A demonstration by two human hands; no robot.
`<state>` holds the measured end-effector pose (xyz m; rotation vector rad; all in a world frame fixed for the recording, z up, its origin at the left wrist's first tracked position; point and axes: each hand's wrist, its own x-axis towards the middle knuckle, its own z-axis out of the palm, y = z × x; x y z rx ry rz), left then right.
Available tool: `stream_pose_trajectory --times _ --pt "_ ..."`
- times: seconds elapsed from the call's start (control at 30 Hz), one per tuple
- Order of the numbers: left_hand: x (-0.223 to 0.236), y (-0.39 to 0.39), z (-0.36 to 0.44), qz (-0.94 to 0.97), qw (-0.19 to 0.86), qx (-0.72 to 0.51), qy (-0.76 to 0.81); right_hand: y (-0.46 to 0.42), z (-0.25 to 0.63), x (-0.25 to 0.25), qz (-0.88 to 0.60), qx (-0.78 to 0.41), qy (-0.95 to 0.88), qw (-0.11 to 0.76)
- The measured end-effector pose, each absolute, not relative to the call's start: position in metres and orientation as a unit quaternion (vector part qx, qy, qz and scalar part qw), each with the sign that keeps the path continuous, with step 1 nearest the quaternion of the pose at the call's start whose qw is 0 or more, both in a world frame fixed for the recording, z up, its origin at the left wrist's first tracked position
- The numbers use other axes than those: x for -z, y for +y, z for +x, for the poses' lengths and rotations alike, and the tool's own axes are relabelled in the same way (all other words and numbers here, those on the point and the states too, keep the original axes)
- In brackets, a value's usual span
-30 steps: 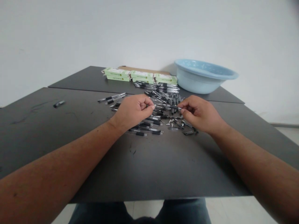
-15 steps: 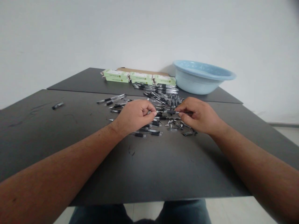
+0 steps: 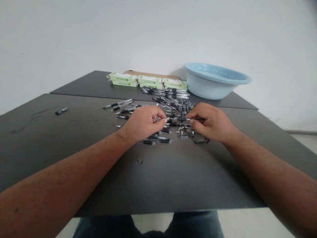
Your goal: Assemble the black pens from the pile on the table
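Note:
My right hand [image 3: 210,122] pinches a clear gel pen [image 3: 182,119] with a black grip, between thumb and forefinger. The pen lies level and points to the left. My left hand [image 3: 147,123] is closed, its thumb and forefinger pinched on the small pale tip [image 3: 167,119] at the pen's left end. Whether that tip is joined to the barrel I cannot tell. Under and around both hands lie several similar pens [image 3: 158,138]. Loose silver cone-shaped pen tips [image 3: 182,128] are scattered below the held pen, close to my right hand.
Several pale green boxes [image 3: 123,79] are stacked at the back, with a bundle of pens [image 3: 177,94] before them. A light blue basin [image 3: 213,86] stands back right. A short clear-and-black pen piece [image 3: 61,111] lies far left on the dark table [image 3: 160,178]. A wall rises behind.
Both hands keep almost the same place and the same pinch on the pen. The whole view has shifted very slightly.

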<state>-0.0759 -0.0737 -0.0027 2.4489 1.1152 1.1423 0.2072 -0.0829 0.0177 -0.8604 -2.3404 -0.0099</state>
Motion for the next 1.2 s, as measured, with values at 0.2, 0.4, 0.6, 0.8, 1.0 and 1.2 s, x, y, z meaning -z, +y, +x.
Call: stream_pose_trajectory --times 0.2,0.4,0.6,0.8,1.0,1.2 --pt "0.005 -0.074 -0.074 0.846 0.102 -0.376 0.365 -0.082 0.206 -0.015 -0.319 -0.011 -0.896 0.309" --pt "0.006 -0.076 -0.071 0.863 0.086 -0.365 0.340 -0.086 0.203 -0.014 -0.309 -0.012 -0.902 0.301" --pt "0.004 -0.078 -0.070 0.860 0.082 -0.367 0.344 -0.085 0.203 -0.013 -0.299 -0.008 -0.906 0.301" --pt "0.001 -0.081 -0.069 0.848 0.080 -0.375 0.367 -0.083 0.206 -0.017 -0.318 0.001 -0.904 0.284" --pt "0.001 -0.083 -0.066 0.850 0.077 -0.372 0.365 -0.092 0.203 -0.022 -0.404 -0.050 -0.865 0.292" --pt "0.002 -0.082 -0.066 0.850 0.082 -0.370 0.366 -0.095 0.199 -0.024 -0.421 -0.064 -0.857 0.289"
